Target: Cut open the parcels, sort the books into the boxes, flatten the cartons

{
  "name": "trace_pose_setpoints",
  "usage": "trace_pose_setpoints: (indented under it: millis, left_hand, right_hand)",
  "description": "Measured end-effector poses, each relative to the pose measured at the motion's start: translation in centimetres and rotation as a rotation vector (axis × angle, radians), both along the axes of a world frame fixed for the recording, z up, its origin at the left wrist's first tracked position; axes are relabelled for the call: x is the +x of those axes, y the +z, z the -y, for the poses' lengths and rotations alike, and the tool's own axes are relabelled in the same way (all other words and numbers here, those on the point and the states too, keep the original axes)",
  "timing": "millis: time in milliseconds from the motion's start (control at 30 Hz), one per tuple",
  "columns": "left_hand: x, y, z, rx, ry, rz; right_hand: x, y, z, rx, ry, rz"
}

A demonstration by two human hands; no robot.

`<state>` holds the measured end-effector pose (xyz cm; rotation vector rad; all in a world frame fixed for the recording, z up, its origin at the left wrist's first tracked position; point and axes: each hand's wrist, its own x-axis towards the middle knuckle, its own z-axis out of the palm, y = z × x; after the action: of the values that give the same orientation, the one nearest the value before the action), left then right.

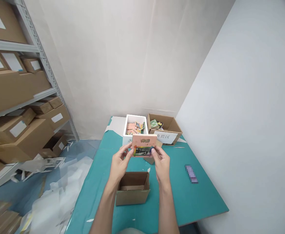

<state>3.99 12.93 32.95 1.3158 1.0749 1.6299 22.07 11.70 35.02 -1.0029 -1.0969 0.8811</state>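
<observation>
your L hand (120,164) & R hand (162,164), fingers (128,156) pinching pink pack (144,137) by its sides, held up over counter (174,188), pack print (143,151) unreadable, brown carton (167,122) behind w/ white label (165,137), 货区 legible

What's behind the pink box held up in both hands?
Behind the pink box: a white bin, its front partly covered, and a brown carton with a white label. Brown cardboard peeks out below. Whatever lies fully behind the box is hidden.
</observation>
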Motion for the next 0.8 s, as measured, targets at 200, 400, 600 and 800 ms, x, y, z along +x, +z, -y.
trace_pose_setpoints:
  millis: [200,400,600,800]
  left_hand:
    - [-0.2,0.3,0.8,0.284,0.149,-0.093]
    - [-0.7,0.7,1.6,0.311,0.109,-0.021]
    - [-0.8,0.1,1.3,0.200,0.083,0.033]
    - [-1.2,0.5,1.5,0.162,-0.008,-0.059]
  right_hand:
    - [0.3,0.9,0.8,0.199,-0.012,0.158]
    - [0.4,0.9,1.3,0.263,-0.011,0.197]
    - [0.6,1.0,1.4,0.174,-0.086,0.221]
    - [0.8,1.0,1.2,0.101,-0.066,0.202]
